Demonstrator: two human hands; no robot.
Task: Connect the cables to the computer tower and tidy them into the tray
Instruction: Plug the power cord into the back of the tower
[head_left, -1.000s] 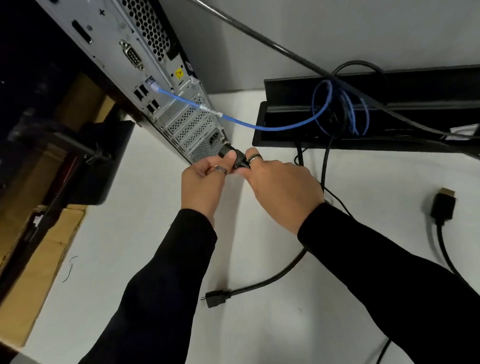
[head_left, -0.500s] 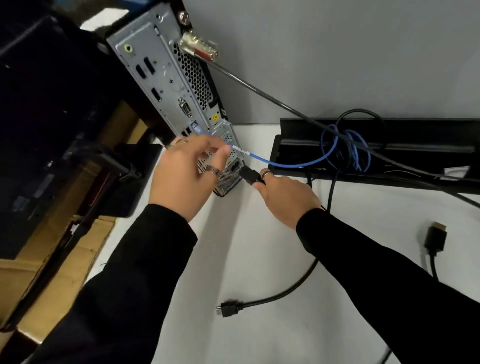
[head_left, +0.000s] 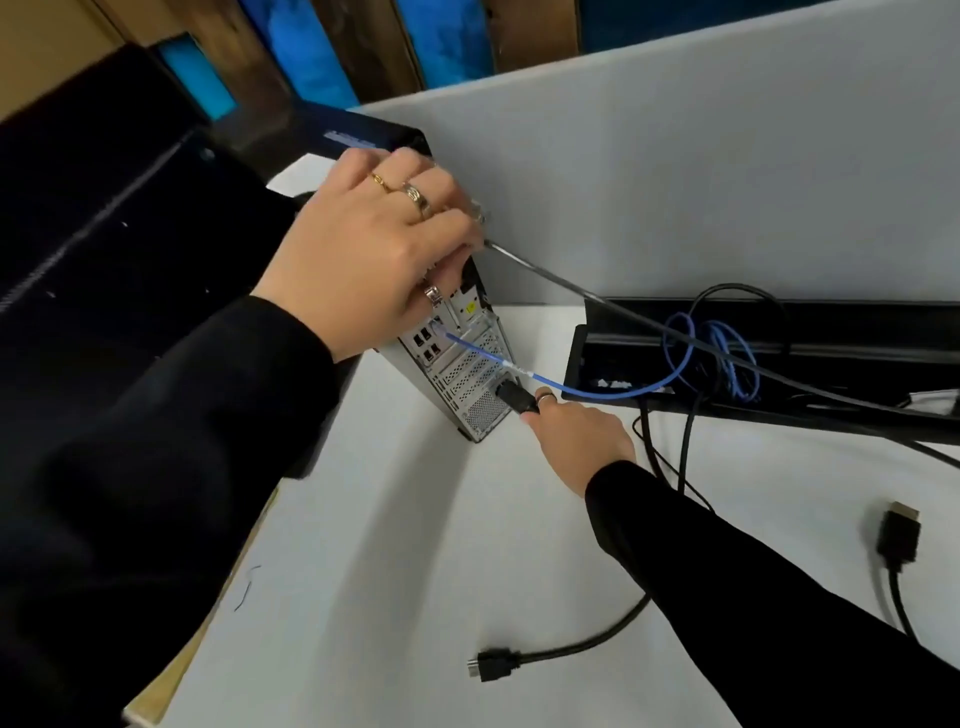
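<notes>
Plugging the power cable into the tower

Your left hand (head_left: 363, 249) curls over the computer tower (head_left: 462, 374) top on the worktop (head_left: 389, 545); your right hand (head_left: 576, 441) pinches the black plug (head_left: 517, 397) at its rear, beside the tray (head_left: 779, 364).

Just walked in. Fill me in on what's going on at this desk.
A person is cabling a computer tower that stands on the white desk. The left hand grips the tower's top rear edge, while the right hand holds the black power plug at the socket low on the back panel. A blue network cable runs from the tower into the black cable tray. Two black HDMI-type plugs lie loose on the desk.
</notes>
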